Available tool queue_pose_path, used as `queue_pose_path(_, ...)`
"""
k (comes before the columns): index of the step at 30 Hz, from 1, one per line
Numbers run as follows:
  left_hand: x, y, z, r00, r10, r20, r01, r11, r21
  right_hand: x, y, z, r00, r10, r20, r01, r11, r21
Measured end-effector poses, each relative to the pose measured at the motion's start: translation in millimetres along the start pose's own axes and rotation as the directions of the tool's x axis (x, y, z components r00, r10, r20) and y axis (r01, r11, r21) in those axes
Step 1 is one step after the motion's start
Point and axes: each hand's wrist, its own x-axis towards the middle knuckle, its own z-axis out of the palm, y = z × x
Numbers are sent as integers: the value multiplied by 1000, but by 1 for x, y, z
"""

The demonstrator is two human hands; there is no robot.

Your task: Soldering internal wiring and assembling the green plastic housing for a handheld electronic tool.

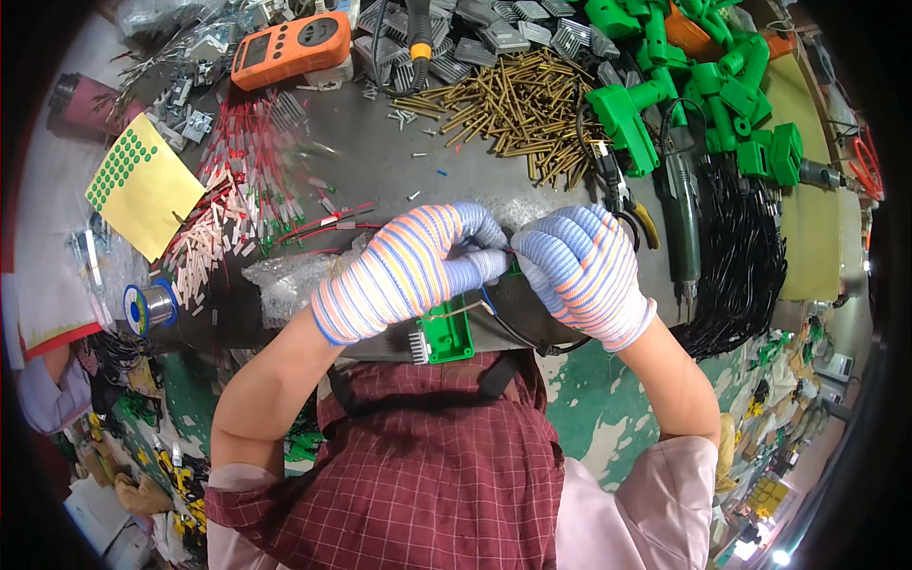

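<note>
Both my hands wear striped knit gloves in blue, orange and white, and they meet over the table's near edge. My left hand [413, 271] is closed in a pinch, thumb against fingertips. Curled in close beside it is my right hand [584, 275]. What their fingertips pinch is small and mostly hidden, with a bit of green showing just below. Under my left hand lies an open green plastic housing [448, 337] with a grey finned metal piece [418, 346] at its left side. A black cable [521, 336] curves from near the housing to below my right hand.
Brass-coloured rods [522, 104] lie heaped beyond my hands. An orange multimeter [290, 49] stands far left, near red-wired parts [256, 142] and a solder spool [150, 307]. To the right are pliers [622, 199], a dark green electric screwdriver [681, 209], black cables [736, 256] and green housings [712, 85].
</note>
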Motion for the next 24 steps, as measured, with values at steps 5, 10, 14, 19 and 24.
queue_pose_path(5, -2, -16, 12, 898, 406, -171, -276, 820, 502, 11, -13, -8, 928, 294, 227, -355, 881, 312)
queue_pose_path(10, 2, -23, 17, 706, 699, -110, -432, 550, 715, 1, 11, 4, 430, 5, 903, -603, -742, 292)
queue_pose_path(14, -2, -16, 14, 852, 472, -228, -327, 818, 473, 8, -6, -21, 588, 554, 589, -781, 198, 593)
queue_pose_path(19, -3, -14, 12, 923, 314, -225, -234, 918, 320, 2, -3, -4, 997, 72, -19, -70, 994, 84)
queue_pose_path(24, 2, -29, 18, 759, 617, -208, -398, 692, 602, -1, -19, 5, 933, 315, 172, -351, 904, 247)
